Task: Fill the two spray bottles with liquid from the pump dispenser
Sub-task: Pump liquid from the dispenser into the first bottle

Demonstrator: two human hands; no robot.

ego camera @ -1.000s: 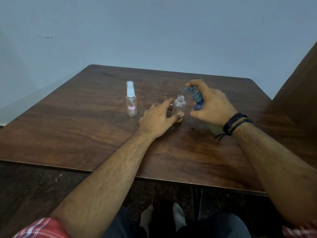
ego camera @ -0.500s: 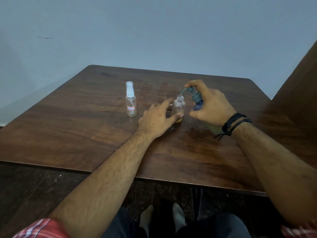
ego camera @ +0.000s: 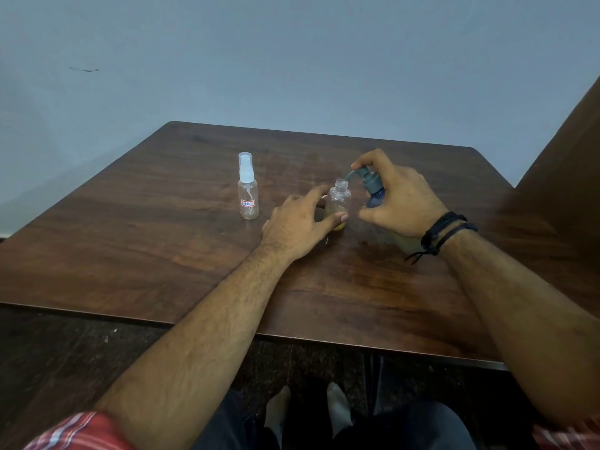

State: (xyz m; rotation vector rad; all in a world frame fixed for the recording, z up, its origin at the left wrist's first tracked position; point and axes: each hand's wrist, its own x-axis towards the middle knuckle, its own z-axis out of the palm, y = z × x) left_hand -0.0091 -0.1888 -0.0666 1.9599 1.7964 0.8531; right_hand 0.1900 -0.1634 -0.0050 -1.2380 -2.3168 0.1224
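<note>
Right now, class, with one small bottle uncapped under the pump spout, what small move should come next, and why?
Probably press the pump head down again. Its spout sits over the open neck of the uncapped bottle, which the left hand steadies, and only a little yellowish liquid shows at its base. The right hand already grips the pump dispenser, a finger on top.

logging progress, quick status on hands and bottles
Left hand holds open bottle, yellow liquid at bottom. Right hand grips pump dispenser, spout over neck. Capped spray bottle apart, looks empty. Nothing in the way.
</note>
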